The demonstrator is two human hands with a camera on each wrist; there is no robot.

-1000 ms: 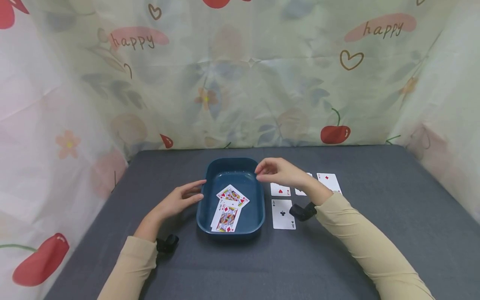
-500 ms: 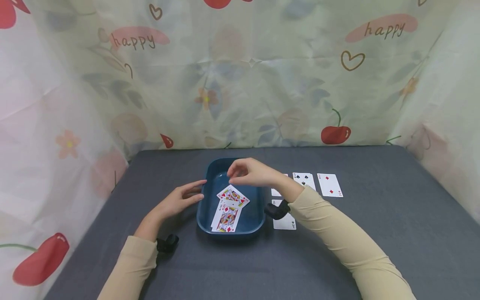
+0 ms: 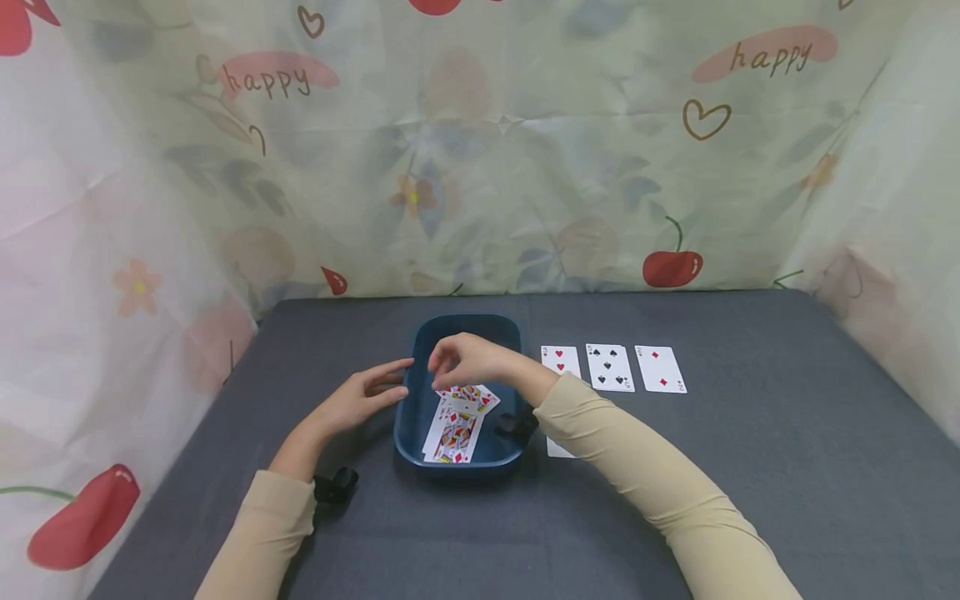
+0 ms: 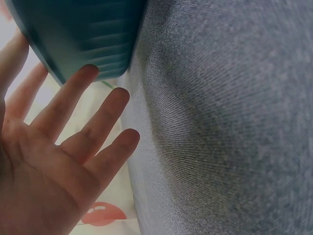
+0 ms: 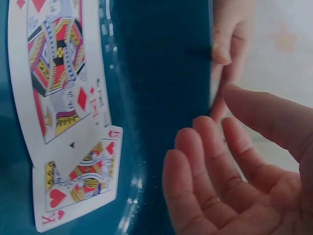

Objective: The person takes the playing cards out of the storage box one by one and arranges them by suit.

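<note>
In the head view my left hand [image 3: 352, 404] stays at the left rim of a dark blue tray [image 3: 508, 333], fingers extended. The left wrist view shows its fingertips right by the tray's outer wall and the palm bare. My right hand [image 3: 474, 364] hovers over the tray, fingers loosely bent. Nothing sits between them in the right wrist view. Inside the tray, a king of diamonds [image 5: 58, 58] overlaps another card and a king of hearts [image 5: 85, 178]. The right hand is close above the king of hearts and covers part of it in the head view.
Right of the tray lie a hearts card [image 3: 561, 357], a five of spades [image 3: 609, 367] and a two of diamonds [image 3: 661, 369]. An ace of clubs [image 3: 560, 448] is mostly hidden under the right sleeve. A patterned curtain [image 3: 502, 183] hangs behind the grey table [image 3: 450, 542].
My right hand has moved left, from the tray's right rim to over its middle, then lower toward the cards. The left hand and the cards in the tray have stayed put.
</note>
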